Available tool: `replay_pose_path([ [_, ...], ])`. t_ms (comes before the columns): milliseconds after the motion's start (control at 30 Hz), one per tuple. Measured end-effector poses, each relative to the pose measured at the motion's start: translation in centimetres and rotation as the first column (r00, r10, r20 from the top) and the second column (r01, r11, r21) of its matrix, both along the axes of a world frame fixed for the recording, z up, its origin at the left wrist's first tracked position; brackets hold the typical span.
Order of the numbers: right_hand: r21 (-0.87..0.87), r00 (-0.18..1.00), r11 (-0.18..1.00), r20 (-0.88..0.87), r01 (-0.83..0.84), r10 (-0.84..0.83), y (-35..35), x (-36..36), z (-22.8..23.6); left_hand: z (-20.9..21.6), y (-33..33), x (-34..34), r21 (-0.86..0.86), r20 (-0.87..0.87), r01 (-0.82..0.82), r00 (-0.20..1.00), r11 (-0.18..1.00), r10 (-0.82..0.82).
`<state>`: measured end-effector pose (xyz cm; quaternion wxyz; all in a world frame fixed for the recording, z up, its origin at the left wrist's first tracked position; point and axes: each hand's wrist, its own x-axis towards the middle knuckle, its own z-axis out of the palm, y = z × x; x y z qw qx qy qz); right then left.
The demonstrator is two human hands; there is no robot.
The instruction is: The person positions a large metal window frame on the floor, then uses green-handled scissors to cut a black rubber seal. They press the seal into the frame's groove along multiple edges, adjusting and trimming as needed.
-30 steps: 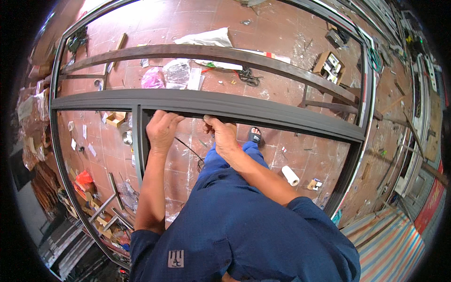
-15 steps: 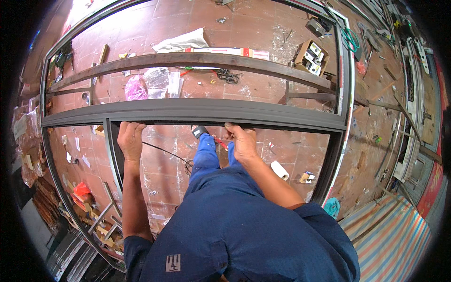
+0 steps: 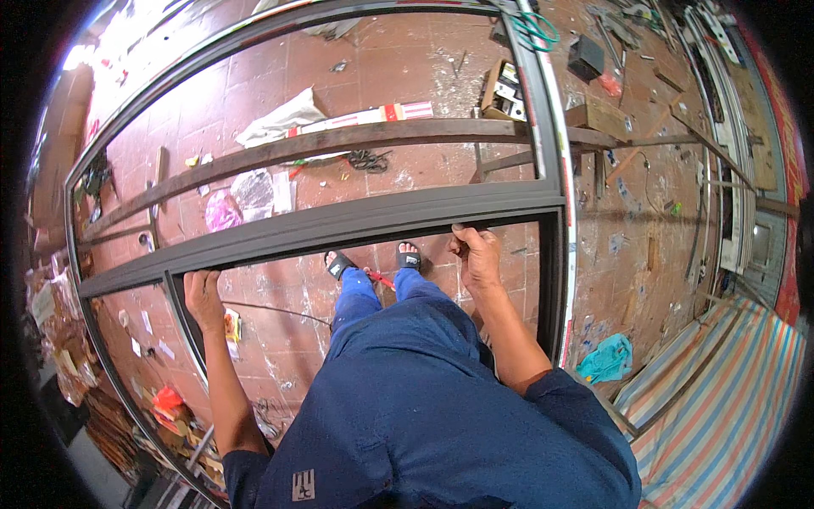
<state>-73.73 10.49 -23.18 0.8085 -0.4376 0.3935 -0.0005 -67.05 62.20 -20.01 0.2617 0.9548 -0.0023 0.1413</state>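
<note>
I stand inside a large dark grey metal frame, whose wide crossbar (image 3: 356, 219) runs in front of me. My left hand (image 3: 202, 299) is closed on the crossbar's near edge, right beside the joint with a short upright bar (image 3: 180, 318). Farther right, my right hand (image 3: 478, 256) grips the same edge, thumb on top and fingers curled beneath; its fingertips are partly hidden. The frame's right side bar (image 3: 552, 280) lies just beyond that hand.
A long brown beam (image 3: 339, 139) passes under the frame. On the tiled floor lie a pink plastic bag (image 3: 223, 210), a coiled black cable (image 3: 368, 161) and an open carton (image 3: 490, 92). A teal cloth (image 3: 607, 360) and a striped sheet (image 3: 721, 399) are at the right.
The frame has shifted left in view and now slants, its left end lower. Both hands stay on the crossbar; my right hand is farther from the left one. Both sandalled feet now show.
</note>
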Motion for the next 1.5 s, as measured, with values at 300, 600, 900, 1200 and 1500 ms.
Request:
replay_pose_path([
  [300,-0.090,0.959,0.956,0.062,0.280,-0.275,-3.8,-1.3,-1.7,0.9,-0.5,-0.2,0.111,-0.042,0.003,0.999,0.994,0.001],
  [600,-0.024,0.845,0.852,0.149,0.523,-0.514,-3.8,-0.5,-2.8,1.2,-0.2,0.0,0.223,-0.059,-0.018,0.998,0.975,0.031],
  [900,-0.217,0.870,0.853,0.263,0.475,-0.418,-4.7,-1.1,-3.7,1.3,-0.3,0.0,0.222,-0.079,-0.032,0.996,0.975,0.051],
  [1200,-0.171,0.825,0.816,0.258,0.551,-0.503,-4.6,0.6,-2.8,1.3,-0.3,0.0,0.218,-0.117,-0.081,0.987,0.973,0.108],
  [1500,-0.213,0.821,0.793,0.189,0.570,-0.539,-5.0,1.1,-4.5,1.4,-0.7,0.3,0.183,-0.081,-0.038,0.995,0.982,0.053],
])
